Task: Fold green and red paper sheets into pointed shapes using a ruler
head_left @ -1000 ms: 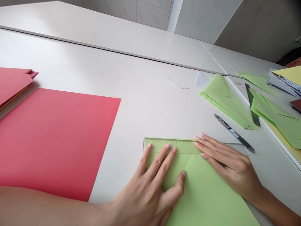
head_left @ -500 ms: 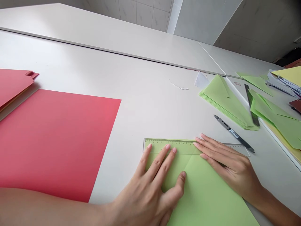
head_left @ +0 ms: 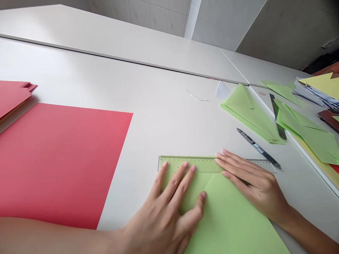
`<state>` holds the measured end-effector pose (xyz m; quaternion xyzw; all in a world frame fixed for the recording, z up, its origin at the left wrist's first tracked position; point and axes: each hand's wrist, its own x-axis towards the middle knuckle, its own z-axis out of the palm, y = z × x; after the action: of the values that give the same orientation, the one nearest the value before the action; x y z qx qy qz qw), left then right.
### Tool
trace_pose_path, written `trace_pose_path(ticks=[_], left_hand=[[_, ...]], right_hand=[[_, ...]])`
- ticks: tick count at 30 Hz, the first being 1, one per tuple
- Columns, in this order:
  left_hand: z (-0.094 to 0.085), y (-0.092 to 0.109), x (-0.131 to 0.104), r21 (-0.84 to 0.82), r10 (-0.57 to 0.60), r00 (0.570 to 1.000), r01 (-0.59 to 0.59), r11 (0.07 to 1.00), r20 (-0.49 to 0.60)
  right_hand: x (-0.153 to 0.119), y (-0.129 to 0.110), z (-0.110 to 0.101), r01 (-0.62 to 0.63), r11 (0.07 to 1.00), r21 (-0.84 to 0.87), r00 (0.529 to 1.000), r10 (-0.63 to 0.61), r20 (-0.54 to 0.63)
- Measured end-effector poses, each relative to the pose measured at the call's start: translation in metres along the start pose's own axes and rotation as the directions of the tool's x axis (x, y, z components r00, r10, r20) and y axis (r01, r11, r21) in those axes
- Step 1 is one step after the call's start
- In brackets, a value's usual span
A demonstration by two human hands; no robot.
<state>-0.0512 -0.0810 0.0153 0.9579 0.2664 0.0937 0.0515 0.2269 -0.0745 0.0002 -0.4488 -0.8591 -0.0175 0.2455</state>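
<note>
A sheet of light green paper (head_left: 238, 211) with a diagonal crease lies in front of me. Across its far edge rests a clear plastic ruler (head_left: 190, 162), its right end reaching past the paper. My left hand (head_left: 172, 204) is spread flat, fingertips on the ruler's left half and thumb on the green paper. My right hand (head_left: 249, 176) lies with fingers stretched over the ruler's middle, which they partly cover. A dark pen (head_left: 258, 148) lies just beyond the ruler's right end.
To the left is a large red sheet (head_left: 69, 155), with a stack of red paper (head_left: 13, 95) beyond it. At the right lie a stack of folded green paper (head_left: 251, 113), a dark ruler (head_left: 278, 118), loose green pieces (head_left: 307, 130) and yellow paper (head_left: 323, 84).
The whole view has shifted slightly, so things appear a little further left. Both hands stay in the same place on the ruler and green paper.
</note>
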Motion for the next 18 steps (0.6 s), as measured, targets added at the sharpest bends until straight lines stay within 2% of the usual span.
trace_pose_path(ticks=[14, 18], left_hand=[[0.0027, -0.0024, -0.0034, 0.074, 0.062, 0.997, -0.059, 0.996, -0.037], [0.0033, -0.0024, -0.0034, 0.047, 0.063, 0.996, -0.06, 0.997, -0.059]], right_hand=[[0.0005, -0.0001, 0.0002, -0.029, 0.999, 0.022, 1.0, 0.029, -0.005], [0.0011, -0.0004, 0.0001, -0.033, 0.999, 0.028, 0.999, 0.033, -0.01]])
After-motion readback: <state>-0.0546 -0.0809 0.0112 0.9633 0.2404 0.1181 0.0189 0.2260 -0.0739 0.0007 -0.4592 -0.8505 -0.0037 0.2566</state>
